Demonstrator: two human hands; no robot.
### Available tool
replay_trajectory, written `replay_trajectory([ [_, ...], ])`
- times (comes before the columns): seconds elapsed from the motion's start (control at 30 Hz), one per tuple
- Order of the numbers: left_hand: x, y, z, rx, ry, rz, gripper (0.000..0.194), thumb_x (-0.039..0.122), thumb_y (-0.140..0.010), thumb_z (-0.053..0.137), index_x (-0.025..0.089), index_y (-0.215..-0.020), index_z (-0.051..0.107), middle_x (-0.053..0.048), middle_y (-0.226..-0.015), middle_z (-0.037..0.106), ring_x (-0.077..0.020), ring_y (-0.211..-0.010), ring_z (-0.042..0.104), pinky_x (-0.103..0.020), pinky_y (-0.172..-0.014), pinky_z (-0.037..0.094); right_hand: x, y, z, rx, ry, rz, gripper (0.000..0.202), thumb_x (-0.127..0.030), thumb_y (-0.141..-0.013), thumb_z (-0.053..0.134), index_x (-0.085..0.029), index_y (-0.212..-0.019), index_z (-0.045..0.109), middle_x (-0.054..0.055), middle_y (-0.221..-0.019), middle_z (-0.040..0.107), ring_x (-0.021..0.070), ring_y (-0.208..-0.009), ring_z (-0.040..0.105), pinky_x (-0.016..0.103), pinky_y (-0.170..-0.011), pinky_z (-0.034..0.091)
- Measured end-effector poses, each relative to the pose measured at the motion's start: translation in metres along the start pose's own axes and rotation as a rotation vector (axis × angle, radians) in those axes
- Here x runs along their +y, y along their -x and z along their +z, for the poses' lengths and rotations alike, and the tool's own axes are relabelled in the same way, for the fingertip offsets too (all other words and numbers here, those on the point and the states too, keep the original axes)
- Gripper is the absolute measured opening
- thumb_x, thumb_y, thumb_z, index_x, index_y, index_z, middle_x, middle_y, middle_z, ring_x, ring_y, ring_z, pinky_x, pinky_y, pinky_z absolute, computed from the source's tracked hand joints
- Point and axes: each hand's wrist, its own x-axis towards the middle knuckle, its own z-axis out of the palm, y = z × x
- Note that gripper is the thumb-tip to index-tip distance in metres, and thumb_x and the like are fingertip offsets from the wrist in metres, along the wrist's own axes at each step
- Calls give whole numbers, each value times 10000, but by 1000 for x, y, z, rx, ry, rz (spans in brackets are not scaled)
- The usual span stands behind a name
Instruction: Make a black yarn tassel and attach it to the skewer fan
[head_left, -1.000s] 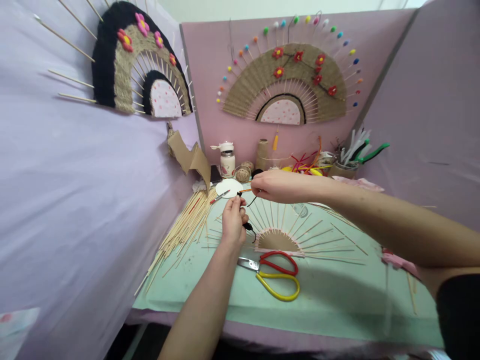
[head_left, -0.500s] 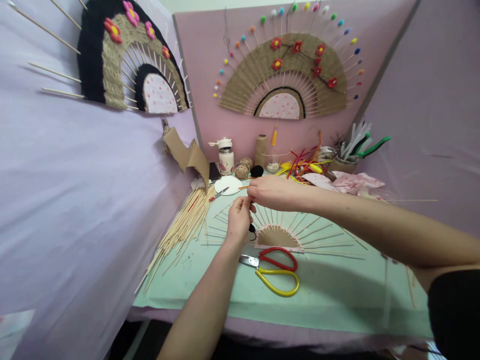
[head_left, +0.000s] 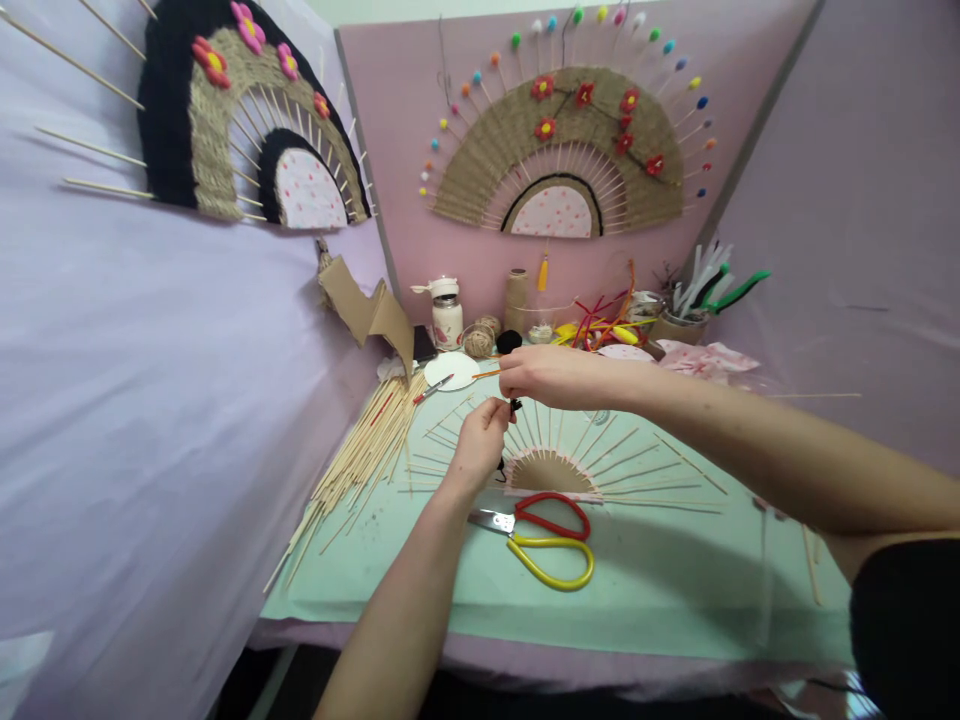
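The left hand (head_left: pixel 480 440) pinches black yarn (head_left: pixel 516 405) between its fingers: probably light, soft and limp, best held near an end. The right hand's (head_left: pixel 551 375) grip I cannot tell.

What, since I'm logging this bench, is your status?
Left hand pinching black yarn. Right hand close by, grip unclear. Possible obstruction: scissors near stick fan.

Way open right of scissors (head_left: pixel 508 525); bamboo sticks (head_left: pixel 349 450) crowd left, fan frame (head_left: pixel 550 473) beyond.
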Motion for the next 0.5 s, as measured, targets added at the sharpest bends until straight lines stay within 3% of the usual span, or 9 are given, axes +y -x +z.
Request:
replay_trajectory([
  [0.2,6,5,1,-218,265,-15,307,452,-813,603,159,-747,538,63,-615,378,-41,-453,258,-202,-443,185,16,11,13,64,-526,64,122,-205,-881,555,-158,-849,663,28,-808,667,135,-748,583,264,-693,425],
  [0.37,15,9,0,-364,541,-49,398,504,-754,703,147,-717,532,99,-537,248,-33,-452,166,-171,-443,164,16,21,32,138,-1118,150,208,-347,-837,644,-153,-912,634,10,-799,671,129,-730,621,280,-707,484],
  [0.5,19,10,1,-402,718,-75,386,456,-730,755,144,-715,528,103,-527,221,-33,-459,138,-152,-436,153,9,27,46,298,-1284,224,229,-356,-791,695,-153,-896,672,16,-824,684,133,-764,626,296,-746,485],
])
